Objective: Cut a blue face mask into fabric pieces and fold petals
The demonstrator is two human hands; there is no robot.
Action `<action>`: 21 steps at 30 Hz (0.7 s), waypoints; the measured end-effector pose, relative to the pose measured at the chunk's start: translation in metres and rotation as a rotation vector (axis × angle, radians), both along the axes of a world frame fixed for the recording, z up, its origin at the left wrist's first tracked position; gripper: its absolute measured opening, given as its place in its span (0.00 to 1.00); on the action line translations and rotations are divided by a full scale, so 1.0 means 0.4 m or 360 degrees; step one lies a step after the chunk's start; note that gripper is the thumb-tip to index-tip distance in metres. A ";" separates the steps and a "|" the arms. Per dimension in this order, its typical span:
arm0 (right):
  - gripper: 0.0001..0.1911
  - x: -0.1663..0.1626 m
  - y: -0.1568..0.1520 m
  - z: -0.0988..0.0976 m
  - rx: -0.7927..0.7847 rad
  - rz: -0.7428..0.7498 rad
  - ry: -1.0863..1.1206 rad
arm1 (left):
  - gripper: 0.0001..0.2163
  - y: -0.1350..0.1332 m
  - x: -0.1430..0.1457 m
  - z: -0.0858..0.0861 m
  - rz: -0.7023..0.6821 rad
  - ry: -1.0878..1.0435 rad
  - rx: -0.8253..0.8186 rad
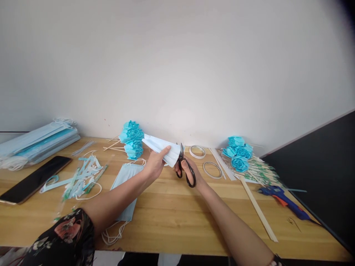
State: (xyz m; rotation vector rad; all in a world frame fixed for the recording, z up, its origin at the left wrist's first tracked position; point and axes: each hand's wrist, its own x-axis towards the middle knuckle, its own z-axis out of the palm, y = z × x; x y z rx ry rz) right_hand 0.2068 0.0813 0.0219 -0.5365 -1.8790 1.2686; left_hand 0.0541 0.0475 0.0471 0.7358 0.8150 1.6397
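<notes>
My left hand [157,161] pinches a pale blue face mask [163,145], thumb on top, holding it above the table. In my right hand [192,170] is a pair of black-handled scissors [190,178], with fingers through the loops. The blades point upward at the mask's right end, and I cannot tell whether they touch it. Beneath my left forearm lies a small stack of masks [128,173] with white ear loops. Just behind the left hand, blue paper-like flowers [132,139] on wooden sticks lie against the wall.
A large mask pile [41,142], a phone [34,179] and cut blue strips [85,177] lie at left. Right of my hands are tape rolls [212,170], more blue flowers [239,153], a wooden strip [257,208] and a blue glue gun [285,201]. A wall [177,74] stands behind.
</notes>
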 end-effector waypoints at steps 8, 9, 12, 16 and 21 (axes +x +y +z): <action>0.21 -0.002 0.004 -0.010 0.0047 -0.0100 0.0075 | 0.13 -0.004 0.018 -0.028 -0.0010 -0.0062 0.0034; 0.21 -0.003 0.004 -0.013 0.0036 -0.0108 0.0080 | 0.13 -0.005 0.020 -0.029 -0.0018 -0.0064 0.0032; 0.21 -0.004 0.004 -0.016 0.0007 -0.0143 0.0081 | 0.14 -0.007 0.023 -0.031 -0.0033 -0.0078 0.0034; 0.22 -0.004 0.001 -0.011 -0.0004 -0.0160 0.0069 | 0.14 -0.005 0.023 -0.034 -0.0036 -0.0125 0.0010; 0.22 -0.001 -0.004 -0.004 0.0012 -0.0193 0.0069 | 0.14 -0.001 0.023 -0.042 -0.0011 -0.0178 -0.0018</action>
